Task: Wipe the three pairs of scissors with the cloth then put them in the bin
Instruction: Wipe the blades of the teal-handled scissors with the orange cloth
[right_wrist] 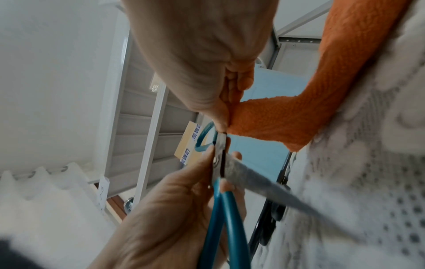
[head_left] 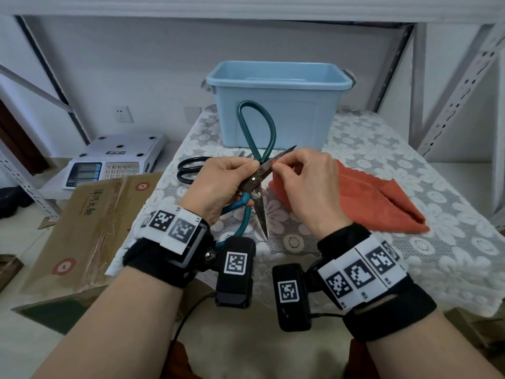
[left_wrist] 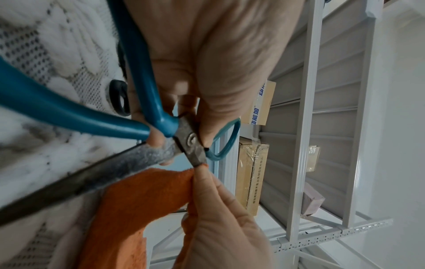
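My left hand [head_left: 240, 173] grips a teal-handled pair of scissors [head_left: 252, 181] at the pivot, above the table. The scissors stand wide open, one blade pointing down toward me, the other up to the right. My right hand [head_left: 278, 166] pinches the orange cloth [head_left: 369, 198] around the upper blade near the pivot; the rest of the cloth trails on the table. The wrist views show the same pinch: cloth [left_wrist: 142, 196], scissors [left_wrist: 192, 140], cloth [right_wrist: 287, 118], scissors [right_wrist: 220, 160]. A black-handled pair [head_left: 191, 166] lies behind my left hand. The light blue bin [head_left: 300, 119] stands at the back.
A white lace tablecloth [head_left: 382, 138] covers the table. Left of the table are a weighing scale [head_left: 114, 160] and a flattened cardboard box [head_left: 90, 228]. Grey metal shelf uprights [head_left: 451, 91] rise at the right and behind.
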